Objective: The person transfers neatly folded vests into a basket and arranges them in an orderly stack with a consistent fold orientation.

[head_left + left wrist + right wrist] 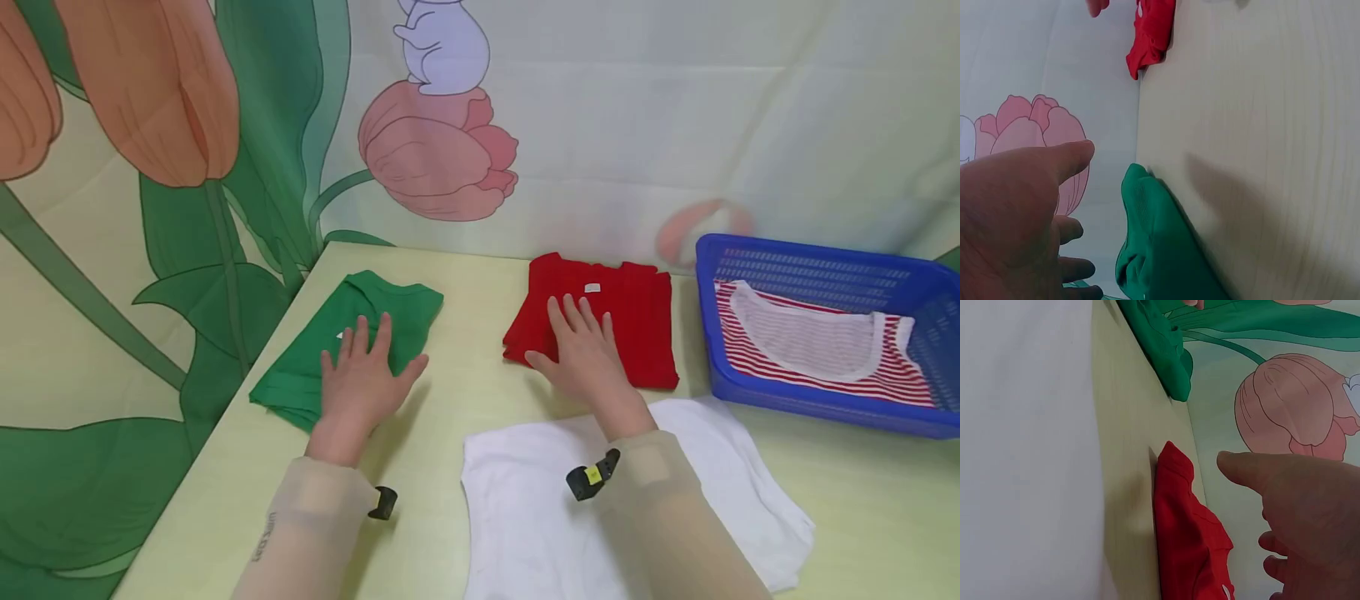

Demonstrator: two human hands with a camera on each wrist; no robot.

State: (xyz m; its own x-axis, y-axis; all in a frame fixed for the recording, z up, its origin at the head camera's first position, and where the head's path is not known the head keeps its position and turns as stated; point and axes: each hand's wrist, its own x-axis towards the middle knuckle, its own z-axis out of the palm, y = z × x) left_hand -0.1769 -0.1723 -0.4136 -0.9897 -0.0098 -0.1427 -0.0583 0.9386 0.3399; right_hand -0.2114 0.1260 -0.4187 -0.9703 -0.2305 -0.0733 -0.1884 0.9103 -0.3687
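Note:
A folded green shirt [401, 304] lies at the table's left side, and my left hand [362, 387] hovers over it with fingers spread. In the left wrist view a gap shows between that hand [1016, 206] and the green cloth [1160, 244]. My right hand [585, 358] is above a folded red shirt [637, 325] with a small white label, fingers extended. The right wrist view shows the hand [1310, 512] apart from the red cloth [1182, 531]. Beneath my right forearm a white garment [525, 500] is spread on the table. Neither hand holds anything.
A blue plastic basket [825, 417] stands at the right, with a red-and-white striped shirt [810, 367] inside. The pale table [450, 392] meets a hanging cloth [600, 150] printed with tulips and a white animal at the back.

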